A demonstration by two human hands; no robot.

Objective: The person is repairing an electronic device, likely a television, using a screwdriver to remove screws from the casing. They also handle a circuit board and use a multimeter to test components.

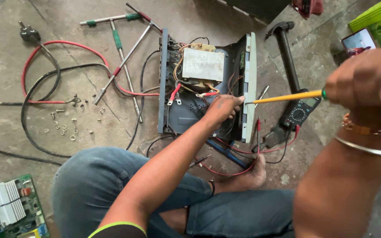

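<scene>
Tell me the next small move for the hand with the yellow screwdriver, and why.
Probably ease the yellow screwdriver a touch further in along its line. The right hand holds its handle end, and its tip sits at the side panel of the opened grey case, right beside the left hand, whose fingers steady that spot. Whether the tip is seated is too small to tell.

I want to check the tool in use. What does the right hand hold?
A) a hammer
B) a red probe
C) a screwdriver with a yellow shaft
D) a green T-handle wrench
C: the right hand grips the screwdriver, whose yellow shaft points to the edge of the open case, beside the left hand; the hammer lies untouched on the floor.
</scene>
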